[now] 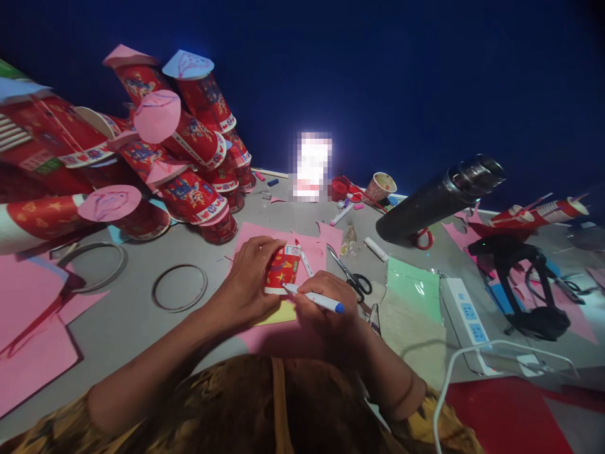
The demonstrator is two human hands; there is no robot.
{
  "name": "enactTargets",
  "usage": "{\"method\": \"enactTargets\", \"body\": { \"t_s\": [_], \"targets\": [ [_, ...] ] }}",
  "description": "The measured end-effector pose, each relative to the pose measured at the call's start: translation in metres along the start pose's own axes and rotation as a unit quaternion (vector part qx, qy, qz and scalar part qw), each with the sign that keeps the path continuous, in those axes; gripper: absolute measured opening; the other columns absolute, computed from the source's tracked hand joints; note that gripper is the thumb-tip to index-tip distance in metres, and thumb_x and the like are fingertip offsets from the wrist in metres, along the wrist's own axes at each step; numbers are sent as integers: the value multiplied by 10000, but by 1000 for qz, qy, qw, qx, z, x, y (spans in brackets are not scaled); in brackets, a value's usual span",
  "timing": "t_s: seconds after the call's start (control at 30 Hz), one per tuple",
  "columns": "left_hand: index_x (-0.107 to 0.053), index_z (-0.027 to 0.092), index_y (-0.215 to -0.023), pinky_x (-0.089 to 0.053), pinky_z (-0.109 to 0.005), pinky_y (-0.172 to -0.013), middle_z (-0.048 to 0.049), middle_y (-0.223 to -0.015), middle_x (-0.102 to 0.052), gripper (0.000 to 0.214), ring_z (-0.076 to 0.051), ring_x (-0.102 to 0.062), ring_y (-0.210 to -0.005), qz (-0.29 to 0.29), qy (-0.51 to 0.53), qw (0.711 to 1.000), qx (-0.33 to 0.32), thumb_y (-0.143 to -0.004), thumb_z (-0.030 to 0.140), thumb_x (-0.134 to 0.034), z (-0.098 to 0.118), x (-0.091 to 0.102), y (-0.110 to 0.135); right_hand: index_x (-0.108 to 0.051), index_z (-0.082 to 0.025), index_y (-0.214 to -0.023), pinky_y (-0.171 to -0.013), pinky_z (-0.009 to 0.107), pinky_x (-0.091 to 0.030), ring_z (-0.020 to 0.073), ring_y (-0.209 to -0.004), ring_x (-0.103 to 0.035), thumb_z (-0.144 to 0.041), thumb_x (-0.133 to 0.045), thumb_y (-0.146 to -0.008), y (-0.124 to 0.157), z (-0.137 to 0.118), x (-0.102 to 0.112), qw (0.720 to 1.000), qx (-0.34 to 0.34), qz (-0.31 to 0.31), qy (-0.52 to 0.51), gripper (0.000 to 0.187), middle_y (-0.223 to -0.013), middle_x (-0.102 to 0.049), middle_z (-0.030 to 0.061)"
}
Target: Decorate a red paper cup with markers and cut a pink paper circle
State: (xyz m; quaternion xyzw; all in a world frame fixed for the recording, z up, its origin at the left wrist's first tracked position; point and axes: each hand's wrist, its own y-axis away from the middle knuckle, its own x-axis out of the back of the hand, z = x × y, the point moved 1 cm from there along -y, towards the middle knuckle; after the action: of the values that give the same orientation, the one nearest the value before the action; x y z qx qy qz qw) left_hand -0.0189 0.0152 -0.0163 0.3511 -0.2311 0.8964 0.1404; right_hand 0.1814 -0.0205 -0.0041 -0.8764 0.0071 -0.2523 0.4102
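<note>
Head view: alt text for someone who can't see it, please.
A person's left hand holds a red patterned cup while the right hand holds a blue-ended white marker, tip near the cup's edge. Scissors lie nearby; red cups are stacked at left.

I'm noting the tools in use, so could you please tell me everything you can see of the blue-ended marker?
The blue-ended marker has a slim white barrel, apparently plastic, and a blue rear end. The right hand holds it at a slant, with the blue end toward the picture's lower right. Its tip points at the pale edge of the red paper cup; whether they touch is too small to tell.
</note>
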Motion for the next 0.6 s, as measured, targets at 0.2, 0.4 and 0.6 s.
{"method": "enactTargets", "body": {
  "t_s": [0.2, 0.4, 0.6],
  "targets": [
    [-427, 265, -1500, -462, -590, -1151, -139, -1410, -491, 789, -363, -512, -1339, -5, 16, 1000, 13, -762, 254, -706, 1, -1, 1, -689, -219, -962, -627, 307, -575, 177, -649, -703, -172, -654, -988, -2, 2, 1, 1000, 2, 6, -3, 64, -763, -767, 25],
    [-446, 253, -1474, -471, -619, -1132, -149, -1389, -509, 756, -383, -525, -1319, -12, 17, 1000, 20, -769, 282, -721, 4, 1, 0, -669, -236, -914, -586, 289, -538, 167, -602, -672, -205, -644, -980, 2, 2, -1, 1000, 0, 8, 0, 77, -710, -728, 2],
    [-449, 270, -1485, -467, -591, -1150, -132, -1405, -513, 782, -371, -521, -1339, -7, 24, 999, 20, -754, 268, -725, 4, 0, 0, -675, -231, -941, -605, 308, -562, 177, -638, -692, -188, -644, -989, -1, 0, 3, 1000, -10, 11, 8, 72, -750, -753, 17]
  ]
}}
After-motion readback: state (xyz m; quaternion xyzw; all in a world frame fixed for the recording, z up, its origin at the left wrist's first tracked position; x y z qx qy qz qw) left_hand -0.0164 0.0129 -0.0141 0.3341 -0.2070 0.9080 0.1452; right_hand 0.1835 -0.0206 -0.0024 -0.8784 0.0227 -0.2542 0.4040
